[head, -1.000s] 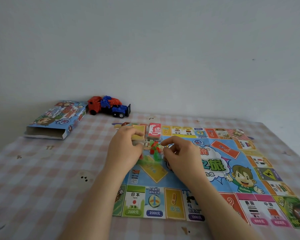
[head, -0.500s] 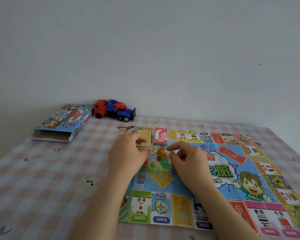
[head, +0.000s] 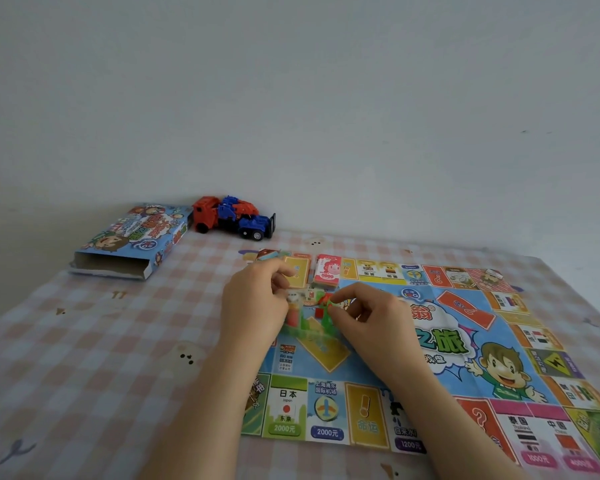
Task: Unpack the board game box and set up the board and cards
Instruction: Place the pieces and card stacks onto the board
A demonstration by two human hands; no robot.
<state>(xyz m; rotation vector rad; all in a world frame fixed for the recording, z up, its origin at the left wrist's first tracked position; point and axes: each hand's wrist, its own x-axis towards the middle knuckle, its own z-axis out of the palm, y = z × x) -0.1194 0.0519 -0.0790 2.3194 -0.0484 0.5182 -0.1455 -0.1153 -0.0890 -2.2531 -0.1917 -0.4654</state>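
The bench (head: pixel 101 358), under a pink-and-white checked cloth, carries a colourful printed paper game board (head: pixel 465 358), spread flat beneath the grip (head: pixel 321 304). Beyond the grip to its left lie an open blue cardboard box (head: pixel 129 244) and, just beside it, a red-and-blue plastic toy truck (head: pixel 232 218).

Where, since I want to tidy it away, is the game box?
In the head view, the game box lies far left on the checked cloth, left of the toy truck, apart from the board.

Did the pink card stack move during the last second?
No. The pink card stack sits on the same far-edge square of the board, just right of the yellow card, as before.
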